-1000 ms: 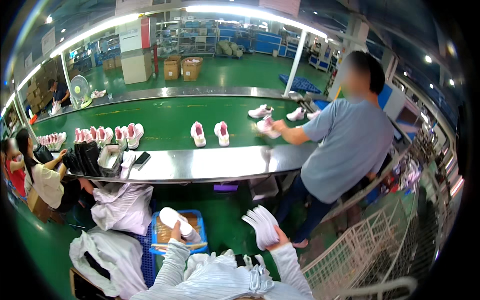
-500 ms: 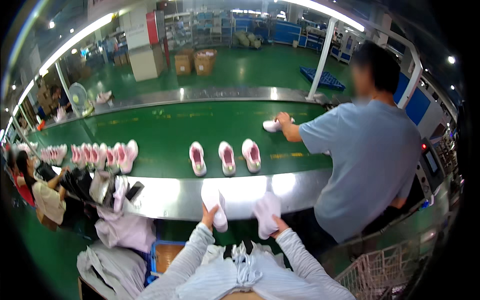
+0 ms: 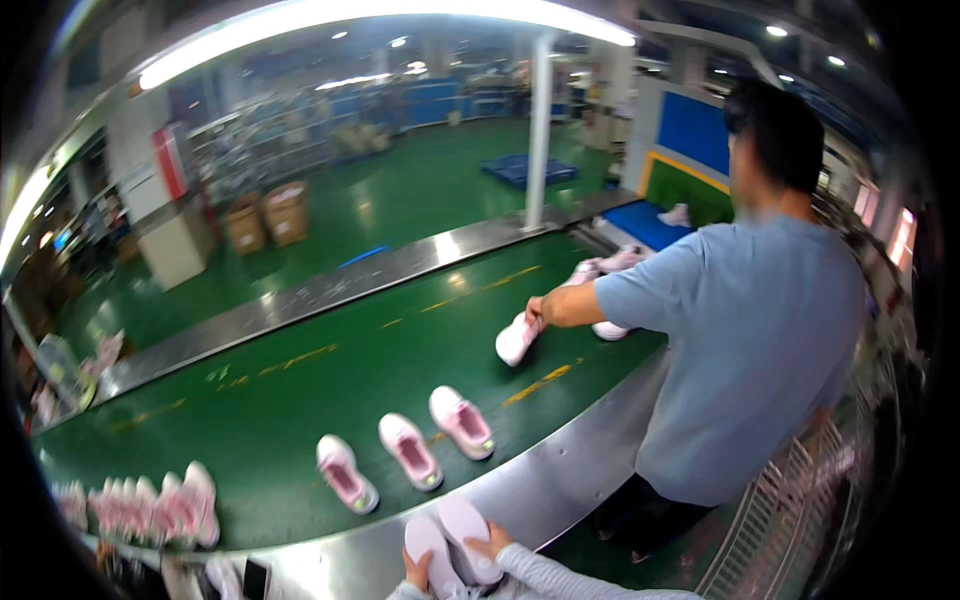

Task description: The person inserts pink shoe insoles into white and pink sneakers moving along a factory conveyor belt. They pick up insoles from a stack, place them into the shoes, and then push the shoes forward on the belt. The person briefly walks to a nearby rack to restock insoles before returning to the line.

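My left hand (image 3: 417, 572) grips a pale sneaker (image 3: 428, 548) by its outer side, sole turned up. My right hand (image 3: 490, 541) holds a second pale sneaker (image 3: 465, 528) the same way, and the two lie side by side over the metal edge (image 3: 535, 510). Just beyond them, a loose row of white-and-pink sneakers rests upright on the green conveyor belt (image 3: 290, 400): a left one (image 3: 347, 478), a middle one (image 3: 411, 455) and a right one (image 3: 463, 424). A co-worker's hand (image 3: 535, 312) on the right holds another sneaker (image 3: 516, 340) at the belt.
The co-worker in a blue shirt (image 3: 750, 340) stands close on my right, beside a wire cart (image 3: 770, 510). More sneakers (image 3: 185, 505) line the belt at the left. A white post (image 3: 538, 140) rises from the far metal rail (image 3: 400, 262).
My view has turned right. My two sneakers have come together, soles up. The co-worker's hand still holds a sneaker, now tilted toe down.
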`<state>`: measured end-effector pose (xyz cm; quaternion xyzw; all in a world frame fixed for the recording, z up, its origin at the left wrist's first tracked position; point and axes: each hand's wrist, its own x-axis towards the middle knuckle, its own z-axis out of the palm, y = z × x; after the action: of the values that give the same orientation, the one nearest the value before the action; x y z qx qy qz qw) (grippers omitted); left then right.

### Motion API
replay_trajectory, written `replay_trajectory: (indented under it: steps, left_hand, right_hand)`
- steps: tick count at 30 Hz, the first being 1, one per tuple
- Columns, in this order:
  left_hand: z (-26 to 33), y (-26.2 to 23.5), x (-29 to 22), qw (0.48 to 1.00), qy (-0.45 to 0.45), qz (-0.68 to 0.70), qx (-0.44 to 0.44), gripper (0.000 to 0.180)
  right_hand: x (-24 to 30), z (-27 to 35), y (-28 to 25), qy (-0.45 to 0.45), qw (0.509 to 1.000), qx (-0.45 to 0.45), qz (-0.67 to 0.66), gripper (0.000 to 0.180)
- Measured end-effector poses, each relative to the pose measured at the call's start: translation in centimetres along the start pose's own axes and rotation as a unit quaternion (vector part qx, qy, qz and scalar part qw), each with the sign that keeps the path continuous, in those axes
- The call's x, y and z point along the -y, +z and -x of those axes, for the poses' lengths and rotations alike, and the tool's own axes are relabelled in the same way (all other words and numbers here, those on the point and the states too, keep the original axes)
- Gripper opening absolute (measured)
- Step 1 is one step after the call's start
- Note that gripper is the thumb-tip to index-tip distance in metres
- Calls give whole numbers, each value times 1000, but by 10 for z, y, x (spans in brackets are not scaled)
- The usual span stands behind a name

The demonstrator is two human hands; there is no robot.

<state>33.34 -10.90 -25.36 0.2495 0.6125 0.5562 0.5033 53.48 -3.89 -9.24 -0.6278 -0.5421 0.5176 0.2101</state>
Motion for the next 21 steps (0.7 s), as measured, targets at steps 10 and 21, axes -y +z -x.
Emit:
replay_trajectory:
  steps: [10, 21]
  left_hand:
    - [-65, -34, -95, 970, -2, -148, 193, 70]
    - [-59, -123, -257, 814, 465, -328, 119, 66]
  right_hand:
    - [-9, -12, 106, -51, 957, -277, 67, 53]
    - [101, 87, 64, -222, 894, -369, 126, 44]
